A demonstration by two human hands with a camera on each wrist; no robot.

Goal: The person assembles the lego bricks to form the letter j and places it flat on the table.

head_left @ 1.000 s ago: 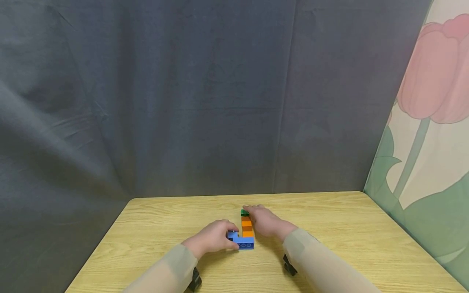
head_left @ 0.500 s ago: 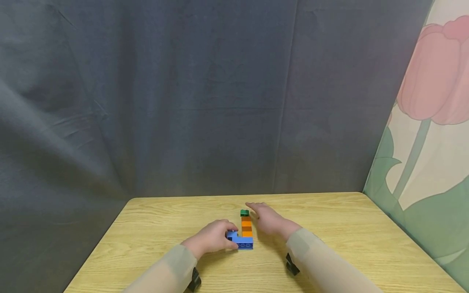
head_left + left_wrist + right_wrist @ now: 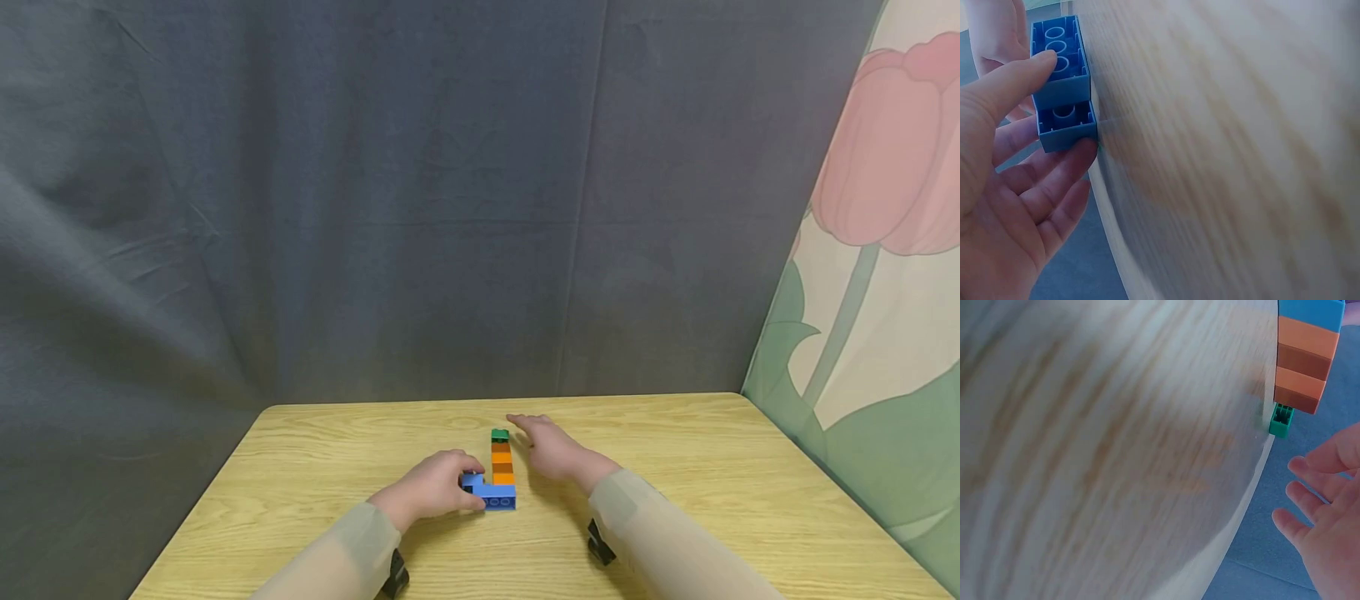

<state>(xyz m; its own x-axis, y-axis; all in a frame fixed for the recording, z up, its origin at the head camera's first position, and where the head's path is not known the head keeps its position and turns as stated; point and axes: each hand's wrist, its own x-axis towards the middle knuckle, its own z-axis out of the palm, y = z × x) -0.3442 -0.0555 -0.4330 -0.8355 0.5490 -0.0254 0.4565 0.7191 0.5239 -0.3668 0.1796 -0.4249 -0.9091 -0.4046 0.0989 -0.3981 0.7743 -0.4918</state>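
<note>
On the table (image 3: 315, 500) lies a row of toy building bricks. The blue bricks (image 3: 497, 497) are at the near end, orange bricks (image 3: 502, 467) follow, and a small green brick (image 3: 500, 435) is at the far end. My left hand (image 3: 433, 486) pinches the blue bricks, its thumb (image 3: 1038, 70) on the hollow, tubed underside that faces the near side. Beside the green brick, on its right, hovers my right hand (image 3: 555, 448), fingers extended and holding nothing. In the right wrist view, a gap separates its fingertips (image 3: 1297, 465) from the green brick (image 3: 1280, 420).
A dark grey curtain (image 3: 420, 208) hangs behind the table's far edge. On the right stands a panel with a tulip print (image 3: 877, 158). Black wrist devices sit under both sleeves (image 3: 630, 500).
My right hand has come off the green brick and drawn slightly to the right, its fingers straightening. The left hand keeps its hold; it and the bricks appear slightly further left.
</note>
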